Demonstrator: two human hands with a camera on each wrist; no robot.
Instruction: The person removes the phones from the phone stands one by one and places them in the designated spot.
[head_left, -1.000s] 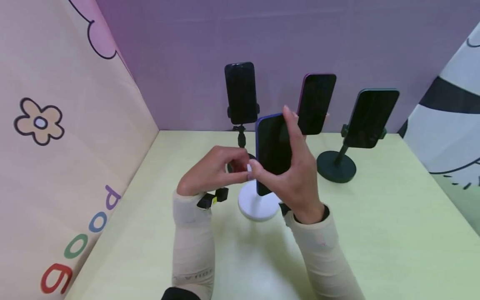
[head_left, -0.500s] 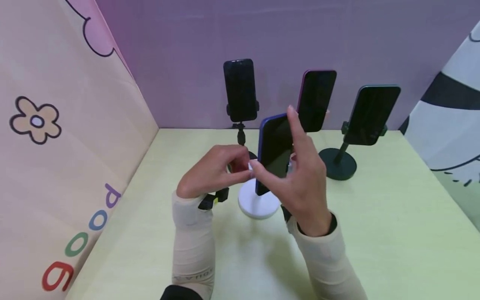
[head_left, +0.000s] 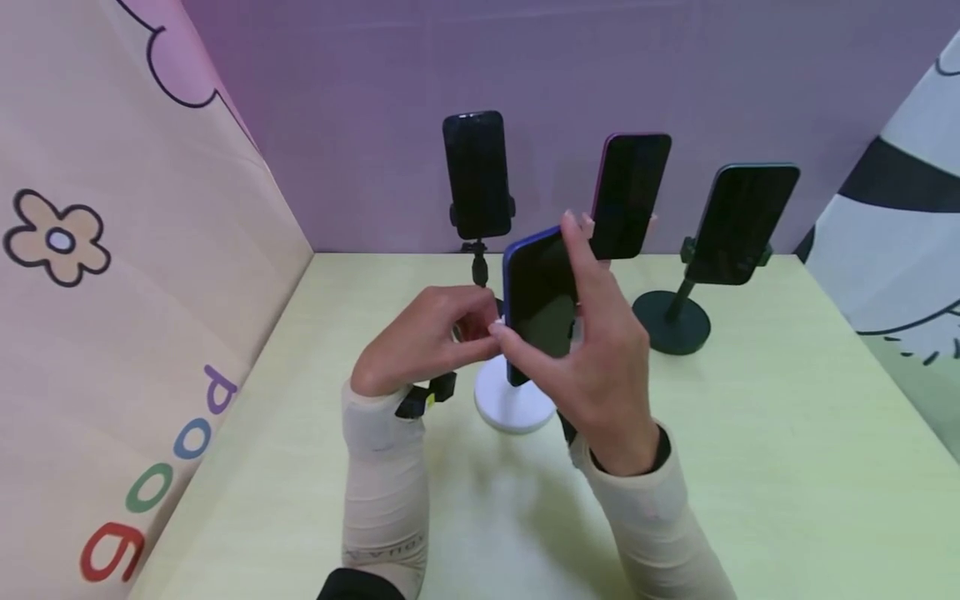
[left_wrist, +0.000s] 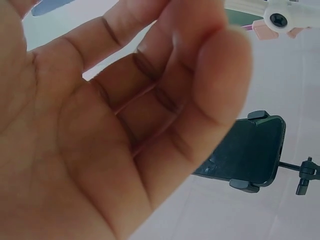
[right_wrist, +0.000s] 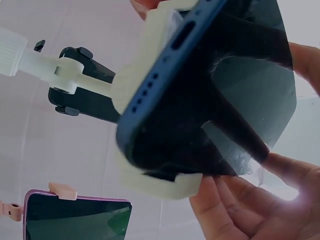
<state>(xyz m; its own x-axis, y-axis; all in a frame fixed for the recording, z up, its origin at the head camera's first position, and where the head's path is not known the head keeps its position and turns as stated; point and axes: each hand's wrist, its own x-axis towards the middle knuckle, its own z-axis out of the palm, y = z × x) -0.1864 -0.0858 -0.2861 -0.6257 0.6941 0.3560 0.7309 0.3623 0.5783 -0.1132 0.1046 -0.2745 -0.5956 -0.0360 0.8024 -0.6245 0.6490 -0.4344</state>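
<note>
A blue-edged phone [head_left: 536,300] with a dark screen stands tilted in front of the clamp of a white phone holder [right_wrist: 135,75]. The holder's round white base [head_left: 513,408] rests on the table. My right hand [head_left: 600,367] grips the phone, thumb low at its left and index finger at its top right edge. In the right wrist view, other fingers lie beside the lower clamp arm [right_wrist: 165,185]. My left hand [head_left: 427,337] has curled fingers at the left side of the clamp and pinches it; the contact is mostly hidden. The left wrist view shows its palm [left_wrist: 75,135].
Behind stand several more holders with phones: a black phone [head_left: 477,175] at the left, a pink-edged phone [head_left: 630,196] in the middle, and a green-edged phone [head_left: 744,223] on a dark round base [head_left: 671,323] at the right. A purple wall [head_left: 360,142] closes off the back.
The blue phone's top has tilted a little to the left, and my right hand has shifted slightly with it. My left hand stays at the clamp. The head view has drifted slightly.
</note>
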